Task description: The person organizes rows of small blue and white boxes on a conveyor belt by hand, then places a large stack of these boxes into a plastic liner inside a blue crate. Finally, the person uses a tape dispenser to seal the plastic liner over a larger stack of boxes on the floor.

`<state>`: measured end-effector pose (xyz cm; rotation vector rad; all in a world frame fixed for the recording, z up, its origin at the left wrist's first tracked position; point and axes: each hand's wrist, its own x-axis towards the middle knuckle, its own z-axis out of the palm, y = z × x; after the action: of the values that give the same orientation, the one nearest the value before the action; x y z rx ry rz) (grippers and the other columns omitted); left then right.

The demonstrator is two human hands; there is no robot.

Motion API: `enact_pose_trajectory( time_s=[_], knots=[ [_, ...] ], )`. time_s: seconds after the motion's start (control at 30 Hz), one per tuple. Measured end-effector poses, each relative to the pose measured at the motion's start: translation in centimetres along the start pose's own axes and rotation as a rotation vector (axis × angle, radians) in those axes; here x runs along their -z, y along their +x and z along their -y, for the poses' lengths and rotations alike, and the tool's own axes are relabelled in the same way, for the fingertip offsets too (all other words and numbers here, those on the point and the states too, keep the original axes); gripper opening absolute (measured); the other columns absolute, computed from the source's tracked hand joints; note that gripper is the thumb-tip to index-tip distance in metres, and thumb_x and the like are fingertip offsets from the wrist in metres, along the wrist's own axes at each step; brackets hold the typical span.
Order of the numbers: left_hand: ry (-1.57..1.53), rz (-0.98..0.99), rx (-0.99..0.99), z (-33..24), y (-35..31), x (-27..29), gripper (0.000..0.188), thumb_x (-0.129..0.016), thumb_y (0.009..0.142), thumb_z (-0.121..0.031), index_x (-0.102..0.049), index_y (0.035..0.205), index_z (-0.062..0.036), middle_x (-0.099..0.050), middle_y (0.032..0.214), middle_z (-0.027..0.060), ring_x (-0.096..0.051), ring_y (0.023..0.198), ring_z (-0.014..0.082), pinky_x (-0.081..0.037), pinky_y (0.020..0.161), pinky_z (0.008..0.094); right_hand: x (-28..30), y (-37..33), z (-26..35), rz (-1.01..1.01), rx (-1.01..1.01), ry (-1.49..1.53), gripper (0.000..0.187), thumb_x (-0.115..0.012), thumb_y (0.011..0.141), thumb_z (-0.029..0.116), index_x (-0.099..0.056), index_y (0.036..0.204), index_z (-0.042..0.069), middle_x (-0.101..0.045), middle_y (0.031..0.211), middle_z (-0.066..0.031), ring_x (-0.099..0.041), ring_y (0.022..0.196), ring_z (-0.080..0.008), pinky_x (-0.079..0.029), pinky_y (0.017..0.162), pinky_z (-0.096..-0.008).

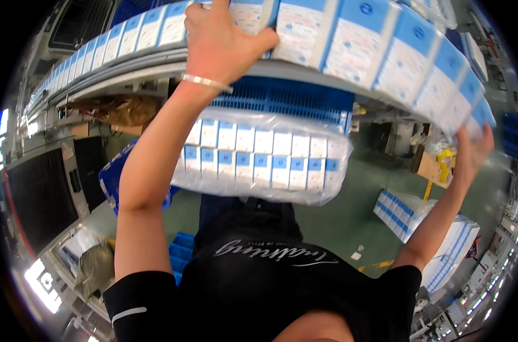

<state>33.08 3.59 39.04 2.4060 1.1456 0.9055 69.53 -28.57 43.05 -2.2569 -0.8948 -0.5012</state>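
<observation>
A long row of small white and blue cardboard boxes (354,43) stands packed side by side, curving across the top of the view. My left hand (222,48) lies over the row left of its middle, its thumb stretched out to the right beside a gap; its other fingertips are cut off by the upper edge. At the row's right end my right hand (474,151) has thumb and fingers about the last boxes, slightly blurred. Below the row, close to my body, a clear plastic-wrapped pack of similar boxes (259,159) sits, with neither hand touching it.
A metal rail (150,62) runs under the row. Behind the wrapped pack is a blue plastic crate (281,97). More packs of boxes (395,211) stand on the green floor at right. Blue bins (182,251) are at lower left, and a dark panel (45,194) is at far left.
</observation>
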Motion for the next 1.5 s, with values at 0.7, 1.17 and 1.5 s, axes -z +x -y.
enact_pose_trajectory(
  time_s=[0.7,1.17,1.5],
  knots=[
    [-0.326,0.510,1.072,36.6,-35.0,8.5,0.093,-0.083,0.064,-0.038,-0.036,0.125,0.0146,-0.062,0.107,0.0238,-0.057,0.108,0.0305,-0.050,0.084,0.0349,-11.2,-36.9,5.9,0.980,-0.451,0.288,0.060,-0.074,0.075,0.023,-0.042,0.119,-0.001,-0.049,0.122,-0.0210,-0.052,0.109,-0.0333,-0.042,0.093,-0.0396],
    [0.196,0.491,-0.149,17.8,-23.1,5.7,0.062,-0.070,0.072,-0.014,-0.044,0.127,0.0010,-0.051,0.120,0.0218,-0.047,0.112,0.0383,-0.038,0.097,0.0425,-25.7,-3.7,25.4,0.798,-0.373,0.269,0.085,-0.072,0.069,0.048,-0.040,0.137,0.007,-0.067,0.102,-0.0179,-0.065,0.094,-0.0300,-0.050,0.079,-0.0383],
    [-0.387,0.724,-0.278,-4.3,-25.4,-16.2,0.059,-0.068,0.078,-0.031,-0.047,0.124,0.0002,-0.050,0.126,0.0197,-0.046,0.117,0.0363,-0.035,0.100,0.0420,-6.1,-18.6,5.6,0.570,-0.381,0.717,0.075,-0.077,0.071,0.014,-0.036,0.132,-0.001,-0.054,0.120,-0.0155,-0.056,0.108,-0.0245,-0.047,0.092,-0.0369]
  ],
)
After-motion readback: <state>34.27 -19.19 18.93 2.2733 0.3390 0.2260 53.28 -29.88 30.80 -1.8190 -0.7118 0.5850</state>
